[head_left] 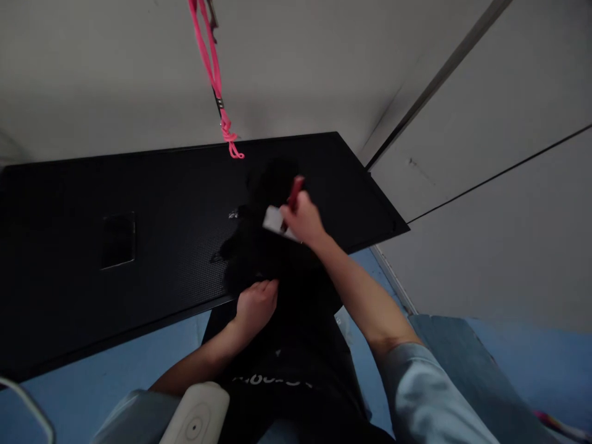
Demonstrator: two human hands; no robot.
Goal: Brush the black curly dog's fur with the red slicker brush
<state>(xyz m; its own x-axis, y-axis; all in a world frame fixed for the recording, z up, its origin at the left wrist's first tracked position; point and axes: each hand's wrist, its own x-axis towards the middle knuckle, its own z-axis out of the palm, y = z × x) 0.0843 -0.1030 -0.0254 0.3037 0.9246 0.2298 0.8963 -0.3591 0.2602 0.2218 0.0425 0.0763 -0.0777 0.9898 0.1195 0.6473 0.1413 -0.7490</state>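
A black furry animal point(259, 240), probably a dog, is on the black table point(176, 185) in front of me; its outline merges with the dark tabletop and my black apron. My right hand point(303, 219) is wrapped round the red handle of a slicker brush point(274, 220). The brush's pale head lies against the animal's coat, slightly blurred. Lower down, near the table's front edge, my left hand point(259, 300) is closed on the animal's dark fur; which body part it grips is hidden.
A pink cord point(215, 77) hangs from above over the table's back edge. A dark phone-like slab point(119, 240) lies on the left of the tabletop. A white rounded device point(197, 416) is close to my body. Pale walls point(485, 154) bound the back and right.
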